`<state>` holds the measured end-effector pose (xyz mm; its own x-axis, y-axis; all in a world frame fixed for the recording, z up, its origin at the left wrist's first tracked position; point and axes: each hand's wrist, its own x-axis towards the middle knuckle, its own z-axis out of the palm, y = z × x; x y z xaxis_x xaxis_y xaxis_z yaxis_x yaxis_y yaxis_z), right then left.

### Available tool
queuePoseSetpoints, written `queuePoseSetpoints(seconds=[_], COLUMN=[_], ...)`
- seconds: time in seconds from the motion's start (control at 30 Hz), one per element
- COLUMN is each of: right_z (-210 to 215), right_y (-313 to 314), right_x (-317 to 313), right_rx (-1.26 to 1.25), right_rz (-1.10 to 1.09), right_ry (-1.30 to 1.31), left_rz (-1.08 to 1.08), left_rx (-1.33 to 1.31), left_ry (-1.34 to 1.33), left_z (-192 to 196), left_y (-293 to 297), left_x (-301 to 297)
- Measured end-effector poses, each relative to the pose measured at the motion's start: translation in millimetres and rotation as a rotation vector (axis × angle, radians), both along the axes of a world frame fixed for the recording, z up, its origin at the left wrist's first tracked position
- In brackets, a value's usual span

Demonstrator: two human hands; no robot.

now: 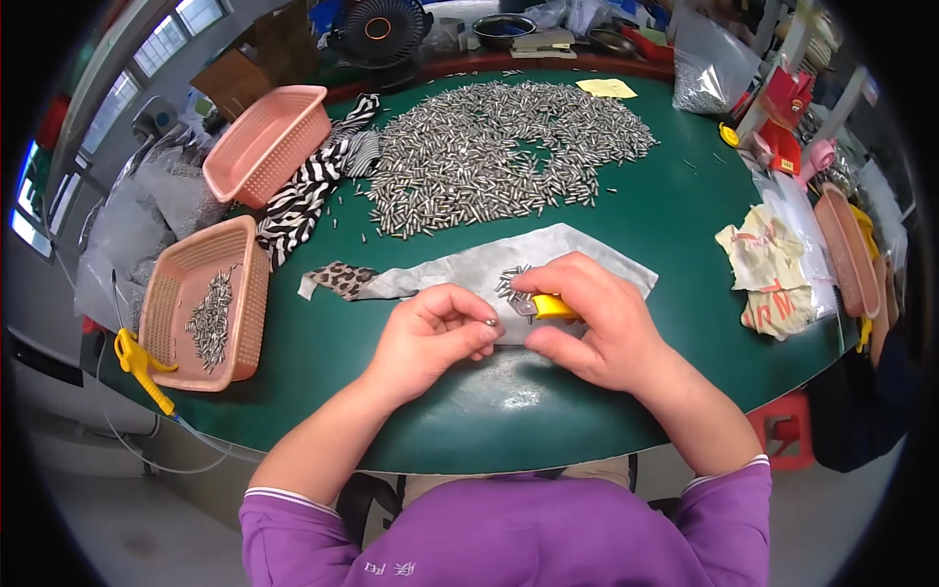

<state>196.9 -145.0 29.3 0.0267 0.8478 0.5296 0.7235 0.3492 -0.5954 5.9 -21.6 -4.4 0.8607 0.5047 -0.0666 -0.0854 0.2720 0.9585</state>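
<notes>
My left hand (425,338) is closed in a pinch on a small metal pin (491,322) above the table's near middle. Close by on the right, my right hand (616,328) grips a small yellow tool (555,307); fingers cover much of it, so its kind is unclear. Under both hands lies a grey cloth (587,252), with a leopard-print piece (342,278) at its left end. A little heap of metal pins (507,284) rests on the cloth beside my right fingertips. Farther back spreads a large pile of similar pins (469,157).
At left, a pink basket (251,342) holds some pins, with a yellow air gun (147,372) beside it. Another pink basket (264,142) stands behind, near zebra-striped cloth (293,210). Crumpled pale cloth (768,264) lies at right. A black fan (380,34) stands at the back.
</notes>
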Motion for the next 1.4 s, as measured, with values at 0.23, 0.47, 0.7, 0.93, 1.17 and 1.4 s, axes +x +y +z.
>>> queuePoseSetpoints(seconds=[0.23, 0.47, 0.7, 0.93, 1.17, 1.4], right_z=[-8, -13, -14, -6, -12, -11], right_y=[-1, 0, 0, -4, -1, -1], right_x=[0, -3, -4, -7, -7, -9], right_rx=[0.043, 0.082, 0.075, 0.105, 0.074, 0.072], right_rz=[0.064, 0.066, 0.026, -0.090, -0.024, -0.014], right_ry=[-0.074, -0.087, -0.130, -0.410, -0.149, -0.135], left_rz=[0.094, 0.129, 0.161, 0.173, 0.168, 0.185], left_rx=[0.138, 0.218, 0.358, 0.371, 0.330, 0.361], left_ry=[-0.034, -0.108, -0.139, -0.008, -0.059, -0.104], left_z=[0, -2, -5, -1, -3, -3], left_y=[-5, -4, -4, -2, -2, -3], left_x=[0, 2, 5, 3, 3, 4])
